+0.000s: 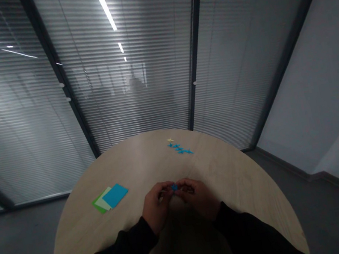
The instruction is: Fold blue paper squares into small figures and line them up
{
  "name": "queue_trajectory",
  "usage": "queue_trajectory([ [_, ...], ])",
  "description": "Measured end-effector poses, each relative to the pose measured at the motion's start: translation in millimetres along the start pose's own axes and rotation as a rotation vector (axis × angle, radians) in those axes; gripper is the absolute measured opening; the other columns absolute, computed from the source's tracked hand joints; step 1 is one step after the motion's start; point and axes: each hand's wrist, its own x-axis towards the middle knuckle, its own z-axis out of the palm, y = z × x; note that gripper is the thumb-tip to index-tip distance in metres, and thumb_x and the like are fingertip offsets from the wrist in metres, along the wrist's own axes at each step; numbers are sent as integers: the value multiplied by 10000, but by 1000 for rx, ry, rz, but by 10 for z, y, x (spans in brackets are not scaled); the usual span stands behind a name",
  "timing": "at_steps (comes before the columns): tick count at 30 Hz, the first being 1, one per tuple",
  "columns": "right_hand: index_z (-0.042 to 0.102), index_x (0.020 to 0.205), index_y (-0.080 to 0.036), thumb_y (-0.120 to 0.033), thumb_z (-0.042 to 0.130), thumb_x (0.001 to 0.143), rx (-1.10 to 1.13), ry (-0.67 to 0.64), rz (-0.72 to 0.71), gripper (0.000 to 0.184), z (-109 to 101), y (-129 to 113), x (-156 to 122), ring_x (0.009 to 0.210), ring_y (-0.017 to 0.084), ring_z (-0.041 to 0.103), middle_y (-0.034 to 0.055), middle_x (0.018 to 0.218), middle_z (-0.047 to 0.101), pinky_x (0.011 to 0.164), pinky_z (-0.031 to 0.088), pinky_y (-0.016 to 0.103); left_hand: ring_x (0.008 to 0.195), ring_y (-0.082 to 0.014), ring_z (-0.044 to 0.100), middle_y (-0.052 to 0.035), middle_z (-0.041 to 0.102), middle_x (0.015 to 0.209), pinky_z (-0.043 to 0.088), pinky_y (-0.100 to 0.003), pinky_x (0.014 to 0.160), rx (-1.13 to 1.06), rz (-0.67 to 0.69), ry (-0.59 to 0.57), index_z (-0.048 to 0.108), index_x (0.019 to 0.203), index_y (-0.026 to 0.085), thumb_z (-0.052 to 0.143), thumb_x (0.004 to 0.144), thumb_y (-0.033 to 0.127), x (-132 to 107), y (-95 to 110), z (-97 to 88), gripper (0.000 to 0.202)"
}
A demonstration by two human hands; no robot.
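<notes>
Two hands [157, 205] [203, 197] pinching one blue piece [174, 187], plain coloured sheets [116, 195]

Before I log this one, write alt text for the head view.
Left hand and right hand pinch a blue piece at a round table; blue shapes and a yellow one lie beyond, green and blue sheets to the left.

The small held piece [174, 187] is blue. Small shapes [178, 149] match its blue; another shape [169, 140] is pale yellow. One sheet [116, 195] is blue, another sheet [102, 202] pale green, a third sheet [97, 205] vivid green. Black sleeves [125, 251]; light tan, wood-grained surface [240, 184]; grey blinds [143, 109] with fine horizontal stripes; near-black frames [195, 36].
</notes>
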Motion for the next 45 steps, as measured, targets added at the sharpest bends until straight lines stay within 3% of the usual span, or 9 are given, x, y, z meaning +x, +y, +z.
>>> queue_trajectory([
  [6, 697, 900, -194, -321, 671, 857, -171, 76, -161, 136, -9, -30, 6, 841, 183, 631, 59, 964, 661, 677, 480, 273, 861, -236, 686, -94, 750, 947, 523, -371, 792, 99, -41, 11, 704, 971, 187, 579, 873, 334, 8, -17, 1, 216],
  [12, 692, 930, -196, -318, 676, 847, -144, 87, -45, 149, 28, -44, -7, 768, 184, 653, 41, 849, 707, 671, 487, 289, 825, -241, 676, -93, 745, 903, 508, -367, 760, 145, -51, 31, 690, 887, 188, 560, 873, 386, 14, -4, 5, 237],
  [17, 647, 921, -196, -321, 695, 817, -72, 137, -33, 169, 43, -62, 3, 754, 180, 644, 32, 823, 685, 683, 499, 300, 742, -225, 678, -72, 750, 853, 502, -328, 684, 42, -123, -43, 694, 890, 181, 544, 884, 450, 21, 60, 20, 308],
  [25, 572, 920, -200, -304, 723, 777, 70, 141, -12, 232, 37, -5, 20, 750, 172, 629, 13, 812, 640, 706, 504, 305, 741, -227, 675, -92, 758, 861, 508, -335, 692, -10, -163, -23, 703, 897, 156, 575, 859, 491, 28, 61, 39, 361],
  [32, 608, 914, -196, -371, 734, 794, 35, 140, -9, 247, 24, -64, -17, 750, 170, 620, 28, 829, 662, 699, 500, 305, 854, -229, 687, -107, 762, 962, 513, -347, 789, -221, -193, -74, 711, 1023, 150, 643, 848, 466, 37, 3, 27, 367],
  [45, 670, 969, -181, -436, 721, 794, 188, 68, 60, 313, 14, -81, -12, 767, 173, 641, 58, 890, 697, 637, 506, 285, 742, -159, 626, -65, 721, 865, 472, -272, 681, -410, -263, -166, 708, 960, 153, 694, 813, 520, 39, -30, 5, 396],
])
